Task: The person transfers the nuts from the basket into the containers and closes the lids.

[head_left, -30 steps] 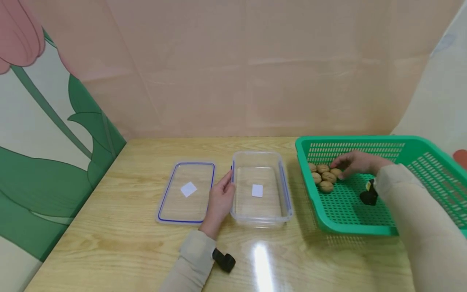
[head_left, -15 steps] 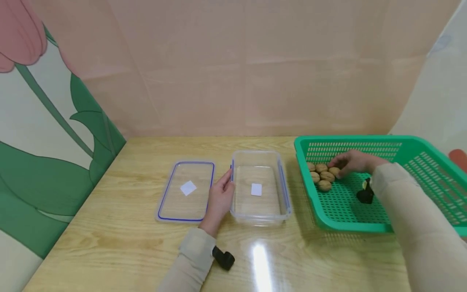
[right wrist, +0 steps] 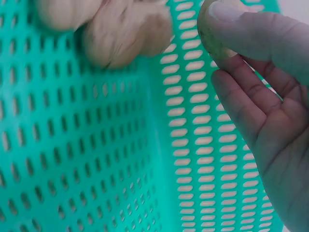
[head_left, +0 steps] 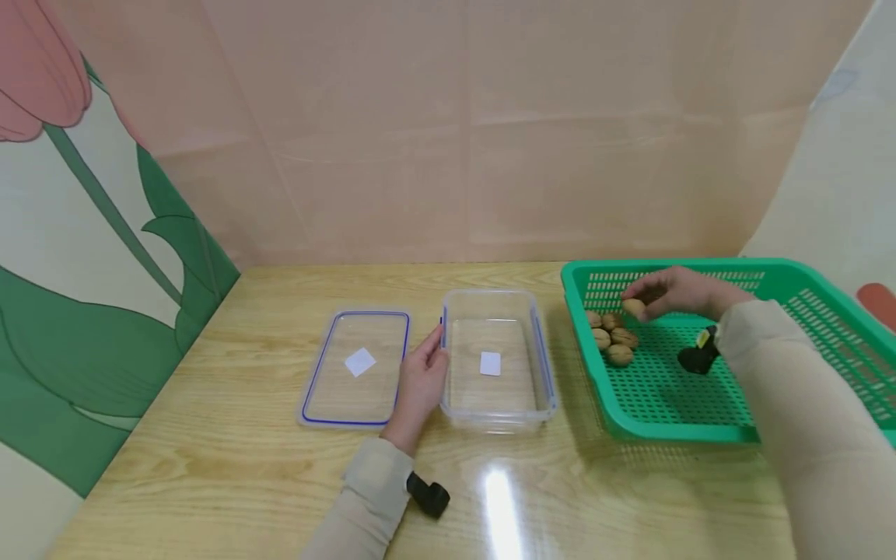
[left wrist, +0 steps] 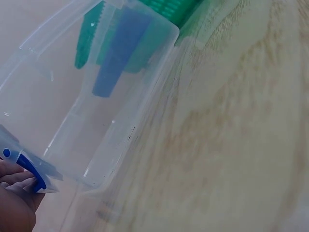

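In the head view, my right hand (head_left: 675, 293) pinches a walnut (head_left: 634, 308) between thumb and fingers, raised above the other walnuts (head_left: 620, 355) in the green basket (head_left: 607, 389). The right wrist view shows the held walnut (right wrist: 215, 36) under my thumb, beside the basket's slotted wall. My left hand (head_left: 422, 377) touches the left side of a clear plastic container (head_left: 500, 416), its fingers fairly straight along that side. In the left wrist view, those fingers lie at a blue-edged clip flap (left wrist: 31, 171). Inside the container only a small white label (head_left: 490, 363) shows.
Left of the container lies its clear lid (head_left: 329, 400) with a blue seal and a white label. All stand on a wooden table (head_left: 210, 451) with a pinkish sheet (head_left: 364, 155) behind it. The basket's raised rim stands between the walnuts and the container.
My right hand has lifted one walnut up and slightly left, off the group in the basket. The left hand has kept its place at the container.
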{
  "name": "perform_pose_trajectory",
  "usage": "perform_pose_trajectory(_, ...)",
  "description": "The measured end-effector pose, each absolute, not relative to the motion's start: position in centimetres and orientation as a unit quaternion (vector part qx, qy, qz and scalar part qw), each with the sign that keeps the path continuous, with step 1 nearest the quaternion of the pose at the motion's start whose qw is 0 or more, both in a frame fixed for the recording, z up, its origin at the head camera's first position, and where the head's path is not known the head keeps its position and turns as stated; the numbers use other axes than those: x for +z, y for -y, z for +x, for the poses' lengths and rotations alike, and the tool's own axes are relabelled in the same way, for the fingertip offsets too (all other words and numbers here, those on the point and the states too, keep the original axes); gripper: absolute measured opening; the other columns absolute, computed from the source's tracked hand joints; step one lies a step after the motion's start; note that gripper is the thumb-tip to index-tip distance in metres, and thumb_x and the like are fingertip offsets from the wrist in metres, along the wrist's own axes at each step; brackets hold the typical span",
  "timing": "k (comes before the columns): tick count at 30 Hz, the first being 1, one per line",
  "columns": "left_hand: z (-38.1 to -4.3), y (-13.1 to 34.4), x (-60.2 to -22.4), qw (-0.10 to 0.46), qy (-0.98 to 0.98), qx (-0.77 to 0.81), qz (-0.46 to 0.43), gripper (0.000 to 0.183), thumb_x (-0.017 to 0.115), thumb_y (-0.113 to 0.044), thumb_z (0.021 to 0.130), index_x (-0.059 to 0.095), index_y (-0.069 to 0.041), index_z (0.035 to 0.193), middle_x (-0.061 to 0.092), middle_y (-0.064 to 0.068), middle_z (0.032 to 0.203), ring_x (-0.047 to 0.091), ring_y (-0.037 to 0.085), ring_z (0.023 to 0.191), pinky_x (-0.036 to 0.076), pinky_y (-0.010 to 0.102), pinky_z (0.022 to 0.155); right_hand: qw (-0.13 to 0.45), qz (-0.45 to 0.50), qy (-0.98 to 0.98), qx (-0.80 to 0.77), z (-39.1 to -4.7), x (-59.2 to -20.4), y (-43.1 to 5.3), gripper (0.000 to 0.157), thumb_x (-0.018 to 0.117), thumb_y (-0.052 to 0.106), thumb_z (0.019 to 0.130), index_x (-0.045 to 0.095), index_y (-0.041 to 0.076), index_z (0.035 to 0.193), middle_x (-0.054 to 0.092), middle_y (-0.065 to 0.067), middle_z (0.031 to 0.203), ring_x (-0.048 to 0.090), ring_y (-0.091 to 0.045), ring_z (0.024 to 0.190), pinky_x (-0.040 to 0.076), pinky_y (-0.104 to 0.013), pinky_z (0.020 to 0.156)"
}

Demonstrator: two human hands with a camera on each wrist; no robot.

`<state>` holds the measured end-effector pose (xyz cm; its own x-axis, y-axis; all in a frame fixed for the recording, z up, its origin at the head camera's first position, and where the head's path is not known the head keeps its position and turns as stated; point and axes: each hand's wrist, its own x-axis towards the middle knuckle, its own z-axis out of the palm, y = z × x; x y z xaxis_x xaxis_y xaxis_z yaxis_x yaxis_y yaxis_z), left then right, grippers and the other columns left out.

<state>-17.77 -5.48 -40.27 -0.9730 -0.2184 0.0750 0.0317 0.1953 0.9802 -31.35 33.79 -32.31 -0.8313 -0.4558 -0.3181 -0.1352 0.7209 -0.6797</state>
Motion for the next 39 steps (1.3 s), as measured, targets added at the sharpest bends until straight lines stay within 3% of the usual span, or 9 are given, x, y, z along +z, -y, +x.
perform_pose_trajectory(11,-17.9,5.6,-40.3,0.111,0.773,-0.622,0.058,0.043,0.051,-0.008,0.088,0.053,-0.010,0.130,0.054,0.008,0.131,0.049,0.023,0.123,0.042,0.034,0.102,0.218,-0.195,-0.879,-0.377,-30.3,-30.1,-31.2,0.054,0.070,0.017,0.080,0.050,0.000,0.127,0.061,0.004,0.113,0.056,-0.002,0.100,0.052,-0.027,0.083)
perform_pose_trajectory(28,-18.2,5.6,-40.3,0.113,0.760,-0.638,0.051,0.042,0.051,-0.004,0.087,0.053,-0.006,0.129,0.053,0.011,0.130,0.049,0.024,0.122,0.042,0.034,0.102,0.212,-0.294,-0.826,-0.433,-29.4,-28.5,-23.7,0.045,0.071,0.011,0.080,0.056,0.000,0.121,0.063,0.003,0.112,0.059,-0.012,0.101,0.052,-0.025,0.085)
perform_pose_trajectory(34,-18.6,5.7,-40.4,0.102,0.761,-0.638,0.052,0.043,0.050,-0.004,0.087,0.052,-0.007,0.130,0.052,0.011,0.132,0.048,0.024,0.124,0.042,0.034,0.102,0.226,-0.341,-0.795,-0.448,-29.5,-28.3,-20.6,0.040,0.071,0.006,0.078,0.061,0.005,0.117,0.063,0.002,0.114,0.058,-0.008,0.104,0.050,-0.020,0.088)
perform_pose_trajectory(39,-18.9,5.7,-40.5,0.102,0.760,-0.641,0.048,0.043,0.050,-0.004,0.087,0.052,-0.006,0.130,0.051,0.011,0.133,0.047,0.023,0.124,0.042,0.033,0.102,0.240,-0.377,-0.777,-0.444,-29.2,-28.2,-18.0,0.043,0.071,0.005,0.077,0.058,-0.002,0.117,0.062,-0.004,0.117,0.058,-0.010,0.105,0.050,-0.022,0.090)
